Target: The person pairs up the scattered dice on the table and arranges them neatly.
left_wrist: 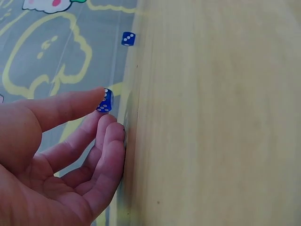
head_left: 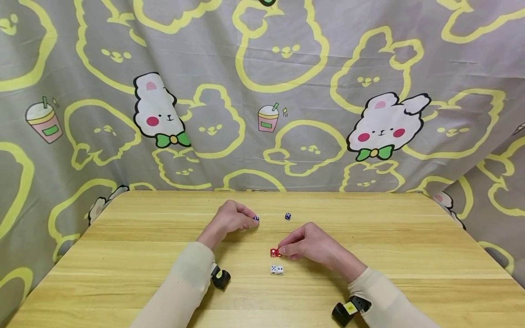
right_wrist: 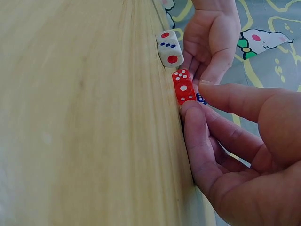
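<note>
At the back of the table my left hand (head_left: 233, 216) pinches a blue die (left_wrist: 107, 100) with white pips between thumb and forefinger. A second blue die (head_left: 288, 216) stands apart to its right. Nearer the front, two red dice (head_left: 273, 252) sit side by side. My right hand (head_left: 313, 246) holds the right-hand red die at its fingertips, which partly cover it. Just in front of the red pair, two white dice (head_left: 276, 270) touch each other; in the right wrist view the white dice (right_wrist: 169, 48) show red and blue pips.
The wooden table (head_left: 135, 255) carries the dice, and its far edge meets a grey curtain (head_left: 254, 150) printed with yellow outlines and white rabbits. Black wrist cameras (head_left: 221, 278) are strapped at both cuffs, close above the tabletop.
</note>
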The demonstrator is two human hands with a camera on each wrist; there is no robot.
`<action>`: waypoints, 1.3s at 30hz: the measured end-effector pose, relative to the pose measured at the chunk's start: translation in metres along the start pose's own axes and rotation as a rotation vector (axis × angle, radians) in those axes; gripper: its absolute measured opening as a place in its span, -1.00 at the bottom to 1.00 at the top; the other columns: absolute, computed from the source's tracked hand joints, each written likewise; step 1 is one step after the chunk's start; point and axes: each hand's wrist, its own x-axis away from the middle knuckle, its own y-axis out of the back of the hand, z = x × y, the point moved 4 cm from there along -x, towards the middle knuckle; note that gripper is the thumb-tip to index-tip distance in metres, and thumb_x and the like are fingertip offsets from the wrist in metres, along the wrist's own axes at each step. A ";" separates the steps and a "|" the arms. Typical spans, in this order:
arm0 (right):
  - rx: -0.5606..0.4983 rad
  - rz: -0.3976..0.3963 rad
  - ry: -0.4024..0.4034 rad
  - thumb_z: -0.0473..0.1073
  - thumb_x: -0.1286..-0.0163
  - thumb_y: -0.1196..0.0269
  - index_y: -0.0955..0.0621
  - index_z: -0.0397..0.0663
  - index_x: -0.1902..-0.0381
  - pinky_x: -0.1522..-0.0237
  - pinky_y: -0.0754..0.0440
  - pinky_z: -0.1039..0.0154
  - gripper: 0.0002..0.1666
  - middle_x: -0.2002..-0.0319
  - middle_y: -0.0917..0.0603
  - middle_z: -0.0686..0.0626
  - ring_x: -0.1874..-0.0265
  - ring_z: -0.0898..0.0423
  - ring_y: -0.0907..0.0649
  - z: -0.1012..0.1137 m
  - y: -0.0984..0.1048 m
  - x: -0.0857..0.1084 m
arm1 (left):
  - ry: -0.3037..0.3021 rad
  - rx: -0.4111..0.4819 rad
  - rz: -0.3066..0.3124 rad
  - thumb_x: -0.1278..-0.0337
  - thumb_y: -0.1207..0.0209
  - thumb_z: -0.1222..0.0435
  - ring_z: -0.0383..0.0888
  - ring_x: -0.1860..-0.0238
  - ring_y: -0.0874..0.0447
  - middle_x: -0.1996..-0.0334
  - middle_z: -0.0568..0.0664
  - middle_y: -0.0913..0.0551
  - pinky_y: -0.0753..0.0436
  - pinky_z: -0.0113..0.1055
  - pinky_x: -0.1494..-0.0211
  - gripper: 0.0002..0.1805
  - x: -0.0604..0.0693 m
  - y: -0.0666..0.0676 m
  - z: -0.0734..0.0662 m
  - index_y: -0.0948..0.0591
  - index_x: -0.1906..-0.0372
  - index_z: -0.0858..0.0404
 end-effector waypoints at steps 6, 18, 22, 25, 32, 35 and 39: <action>0.001 0.000 0.001 -0.23 -0.35 -0.48 -0.83 -0.25 0.10 0.15 -0.79 0.22 -0.77 0.18 -0.87 -0.05 0.31 0.17 -0.75 0.001 0.000 0.000 | -0.014 0.007 0.017 -0.12 -0.53 0.34 -0.15 0.38 -0.65 0.39 -0.01 -0.77 -0.61 -0.39 0.29 -0.87 0.006 -0.004 -0.001 -0.81 0.25 0.24; -0.007 0.006 -0.002 -0.21 -0.36 -0.48 -0.83 -0.25 0.08 0.14 -0.80 0.21 -0.76 0.17 -0.86 -0.05 0.30 0.16 -0.75 -0.001 0.001 -0.001 | -0.036 -0.005 0.065 -0.10 -0.54 0.30 -0.13 0.33 -0.67 0.35 -0.02 -0.77 -0.62 -0.35 0.23 -0.85 0.014 -0.016 -0.006 -0.80 0.25 0.21; -0.007 0.008 -0.004 -0.21 -0.36 -0.48 -0.82 -0.24 0.06 0.13 -0.80 0.21 -0.75 0.16 -0.87 -0.06 0.29 0.16 -0.76 -0.002 0.001 -0.001 | -0.048 -0.012 0.091 -0.08 -0.55 0.32 -0.15 0.34 -0.68 0.33 -0.02 -0.80 -0.62 -0.36 0.25 -0.84 0.017 -0.021 -0.007 -0.80 0.24 0.22; -0.014 0.013 -0.004 -0.21 -0.37 -0.47 -0.82 -0.24 0.05 0.12 -0.80 0.21 -0.74 0.16 -0.87 -0.07 0.29 0.16 -0.76 -0.002 0.001 -0.001 | -0.062 -0.016 0.115 -0.08 -0.55 0.32 -0.16 0.36 -0.67 0.35 -0.03 -0.81 -0.61 -0.37 0.27 -0.84 0.018 -0.025 -0.009 -0.81 0.24 0.22; -0.030 0.024 0.000 -0.22 -0.39 -0.46 -0.81 -0.28 0.05 0.12 -0.81 0.20 -0.74 0.17 -0.87 -0.08 0.29 0.15 -0.77 -0.002 0.001 -0.001 | -0.081 -0.029 0.150 -0.08 -0.55 0.33 -0.15 0.38 -0.64 0.36 -0.04 -0.80 -0.59 -0.36 0.28 -0.86 0.021 -0.031 -0.009 -0.82 0.26 0.22; -0.036 0.024 0.000 -0.22 -0.38 -0.46 -0.81 -0.28 0.05 0.12 -0.81 0.20 -0.74 0.17 -0.87 -0.09 0.29 0.15 -0.77 -0.002 0.001 -0.001 | -0.090 -0.035 0.154 -0.07 -0.56 0.32 -0.16 0.40 -0.62 0.37 -0.05 -0.80 -0.57 -0.36 0.29 -0.86 0.022 -0.033 -0.011 -0.82 0.26 0.21; -0.036 0.018 0.000 -0.22 -0.38 -0.46 -0.81 -0.28 0.06 0.13 -0.81 0.20 -0.75 0.18 -0.87 -0.09 0.29 0.15 -0.77 -0.001 0.002 -0.001 | -0.110 -0.045 0.168 -0.06 -0.56 0.31 -0.15 0.40 -0.61 0.38 -0.04 -0.79 -0.56 -0.36 0.29 -0.85 0.020 -0.035 -0.012 -0.83 0.26 0.21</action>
